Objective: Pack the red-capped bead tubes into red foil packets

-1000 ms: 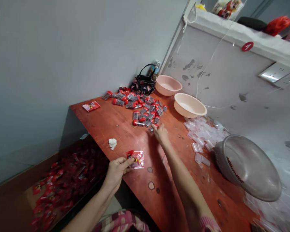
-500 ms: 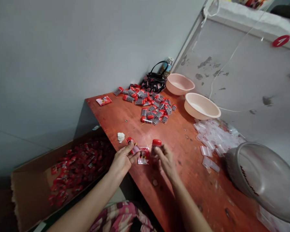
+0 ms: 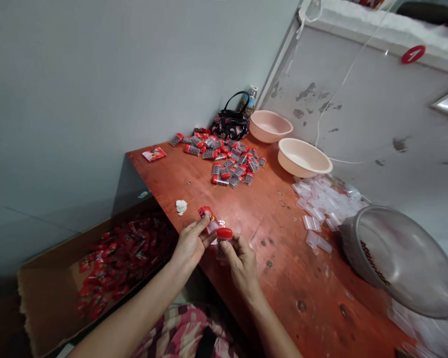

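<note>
A small red-capped vial [image 3: 224, 234] was pinched upright in the fingers of the right hand [image 3: 241, 263], low over the near edge of the tabletop [image 3: 294, 268], at lower centre of the frame. A red sachet [image 3: 208, 218] was gripped between the thumb and fingers of the left hand [image 3: 189, 243], just beside the vial. Both hands were curled around what they held, close together but not touching, and both items were held clear of the surface. Whether the sachet was open could not be told.

The tabletop was of reddish wood, scuffed and pitted. A heap of capped vials [image 3: 231, 169] lay at upper centre, with a flat red packet [image 3: 154, 154] to its left and a wad of white tissue [image 3: 181, 207] near the edge. Two pale pink bowls [image 3: 304, 157] stood toward the upper right, beside a scatter of clear plastic pieces [image 3: 321, 204]. A grey basin [image 3: 395, 258] was tilted at the right.

A cardboard box [image 3: 41, 293] at lower left was filled with red sachets [image 3: 123, 258]. A black handbag [image 3: 229, 127] and a bottle [image 3: 251, 101] stood in the corner, between a grey wall [image 3: 97, 99] and a stained wall [image 3: 358, 124] bearing a red tag [image 3: 413, 54].
</note>
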